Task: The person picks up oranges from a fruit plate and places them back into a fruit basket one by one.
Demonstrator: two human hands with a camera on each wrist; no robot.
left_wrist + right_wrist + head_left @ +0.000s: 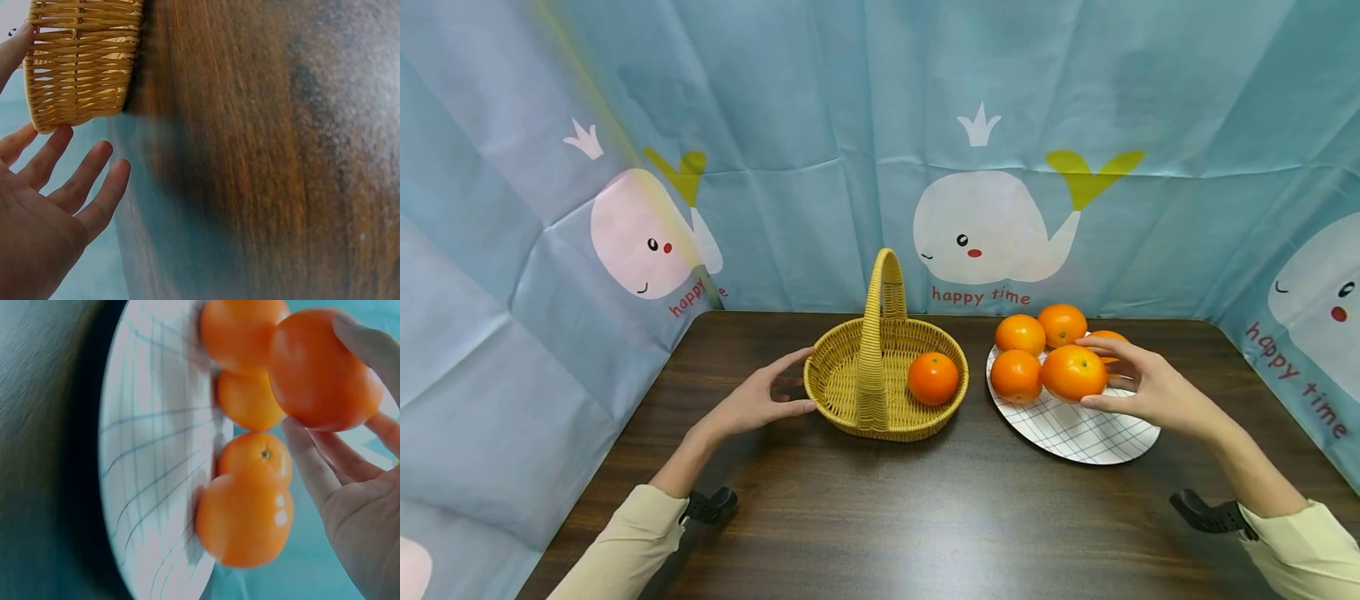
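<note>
A yellow wicker basket (887, 423) with a tall arched handle stands on the table, with one orange (933, 379) inside on its right. My left hand (747, 402) is at the basket's left end; in the left wrist view its thumb and some fingertips touch the basket (81, 69), the fingers spread and loosely bent. Above the plate, my right hand (1168, 396) holds an orange (325, 369) between thumb and fingers. Several other oranges (1016, 376) sit on the white checked plate (1086, 442); one is partly hidden behind the right hand.
The dark wooden table (887, 517) ends at a light-blue curtain (790, 225) printed with whales, which hangs behind and along both sides. A strip of tabletop (976, 408) separates basket and plate.
</note>
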